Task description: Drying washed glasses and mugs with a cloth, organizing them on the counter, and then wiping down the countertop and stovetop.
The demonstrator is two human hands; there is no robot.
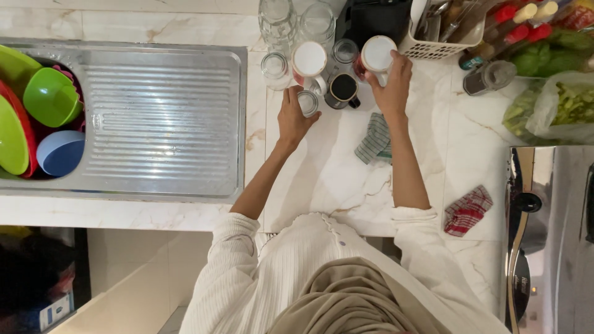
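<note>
While left hand (296,117) grips small glass (307,102), right hand (391,83) apparently holds white mug (377,57).

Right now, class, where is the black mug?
In the head view the black mug stands on the marble counter between the person's two hands, just right of the small glass in the left hand and below the white-topped cups.

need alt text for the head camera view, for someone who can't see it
Seen from above, a person at a marble counter holds a small glass in the left hand and a white mug in the right hand, among other cups. A steel sink drainboard lies left, with green and blue bowls.
</note>
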